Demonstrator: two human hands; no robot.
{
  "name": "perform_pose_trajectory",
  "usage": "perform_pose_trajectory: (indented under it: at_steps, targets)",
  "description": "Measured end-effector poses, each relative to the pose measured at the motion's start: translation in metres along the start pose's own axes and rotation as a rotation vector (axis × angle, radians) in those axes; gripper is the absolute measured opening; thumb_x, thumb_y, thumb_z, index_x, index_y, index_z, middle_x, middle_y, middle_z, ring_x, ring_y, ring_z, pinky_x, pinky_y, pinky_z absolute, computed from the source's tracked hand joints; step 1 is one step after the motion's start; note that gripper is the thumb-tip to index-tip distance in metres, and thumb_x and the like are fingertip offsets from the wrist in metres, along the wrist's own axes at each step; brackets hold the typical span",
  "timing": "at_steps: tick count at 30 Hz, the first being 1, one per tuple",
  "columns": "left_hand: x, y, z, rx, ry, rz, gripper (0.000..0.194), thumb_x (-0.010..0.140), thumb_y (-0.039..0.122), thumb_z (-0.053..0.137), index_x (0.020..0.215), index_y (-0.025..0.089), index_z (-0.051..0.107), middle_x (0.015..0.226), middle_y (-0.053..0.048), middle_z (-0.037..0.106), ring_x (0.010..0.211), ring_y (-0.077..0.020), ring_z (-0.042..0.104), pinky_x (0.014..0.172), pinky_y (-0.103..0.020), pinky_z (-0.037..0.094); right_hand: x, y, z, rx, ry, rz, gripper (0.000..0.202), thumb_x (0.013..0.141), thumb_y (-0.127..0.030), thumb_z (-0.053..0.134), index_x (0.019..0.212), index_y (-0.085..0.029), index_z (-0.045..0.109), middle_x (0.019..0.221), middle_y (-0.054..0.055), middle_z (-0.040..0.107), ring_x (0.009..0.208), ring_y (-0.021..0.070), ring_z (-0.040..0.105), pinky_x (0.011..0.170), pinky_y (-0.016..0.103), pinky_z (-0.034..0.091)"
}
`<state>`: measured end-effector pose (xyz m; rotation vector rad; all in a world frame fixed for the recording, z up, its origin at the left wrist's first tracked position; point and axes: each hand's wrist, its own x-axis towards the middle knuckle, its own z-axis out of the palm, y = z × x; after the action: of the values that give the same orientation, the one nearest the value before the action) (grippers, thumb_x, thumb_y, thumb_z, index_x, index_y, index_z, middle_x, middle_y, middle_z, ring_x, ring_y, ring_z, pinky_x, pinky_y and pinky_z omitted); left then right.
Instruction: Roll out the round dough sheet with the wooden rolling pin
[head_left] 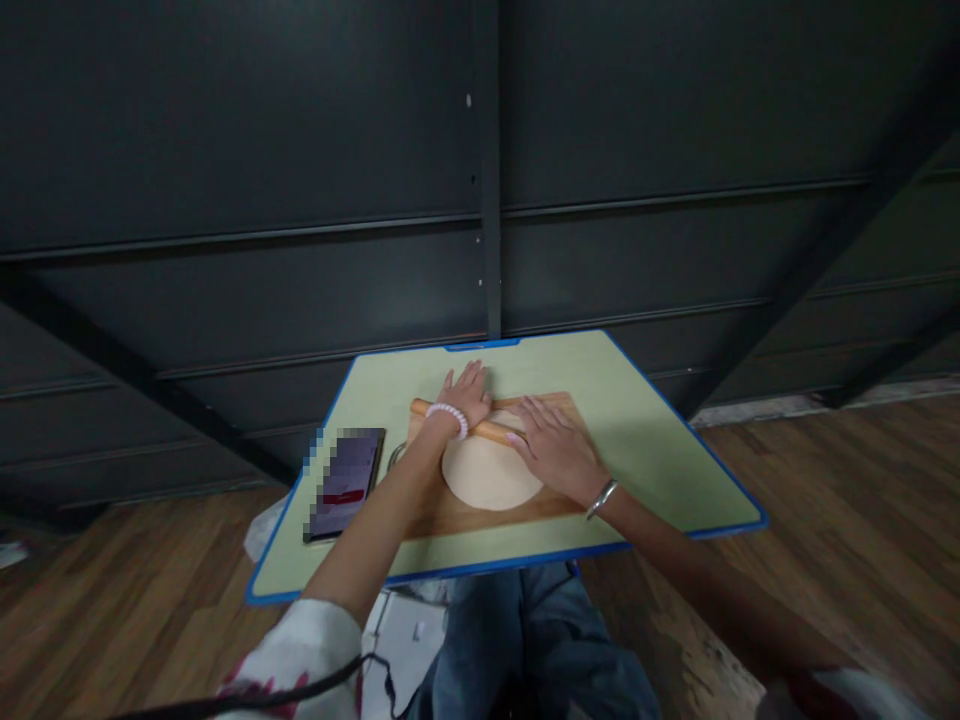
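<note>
A wooden rolling pin (492,432) lies at a slant across a flat, round sheet of pale dough (489,478). Under the dough is a wooden board (433,518). My left hand (469,394) rests over the pin's left part, palm down, its fingers stretched out past the pin. Lying flat, my right hand (559,450) covers the pin's right end, with the thumb toward the middle of the pin. Neither hand is wrapped round the pin. Part of the dough's far side is hidden by the hands and the pin.
The board stands on a small pale green table (660,480) with a blue edge. A phone (349,485) lies on its left side, and a metal ring-shaped thing (397,455) sits beside the board. Dark metal panels (300,150) rise behind the table.
</note>
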<state>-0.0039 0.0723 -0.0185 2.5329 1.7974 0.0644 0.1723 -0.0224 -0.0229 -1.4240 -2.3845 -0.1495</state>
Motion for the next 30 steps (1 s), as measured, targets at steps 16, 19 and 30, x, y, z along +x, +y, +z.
perform_pose_trajectory:
  at_steps: [16,19,30]
  targets:
    - [-0.127,0.012,0.012,0.073,0.221,0.058,0.053,0.097,0.035,0.022,0.142,0.011,0.034,0.149,-0.011,0.035,0.139,-0.0231,0.026,0.114,-0.043,0.020,-0.049,-0.027,-0.010,0.058,0.057,-0.138,0.045,0.096,-0.025,0.033,0.136,-0.009,0.044,0.142,0.015,0.045,0.134,0.0232,0.034,0.111,0.043,0.027]
    - [-0.149,0.019,0.013,0.051,0.244,0.104,0.054,0.096,0.035,0.027,0.143,0.008,0.031,0.148,-0.014,0.035,0.138,-0.0238,0.028,0.112,-0.042,0.025,-0.055,-0.023,-0.012,0.099,0.053,-0.148,0.044,0.096,-0.023,0.030,0.134,-0.007,0.046,0.138,0.016,0.049,0.131,0.0218,0.039,0.110,0.041,0.031]
    - [-0.196,0.037,0.019,-0.094,0.334,0.173,0.046,0.093,0.023,0.036,0.139,0.014,0.035,0.129,-0.012,0.053,0.118,-0.0242,0.047,0.095,-0.041,0.037,-0.068,0.005,-0.013,0.215,0.149,-0.196,0.031,0.094,-0.016,0.041,0.115,-0.012,0.063,0.116,0.011,0.066,0.110,0.0194,0.059,0.101,0.036,0.042]
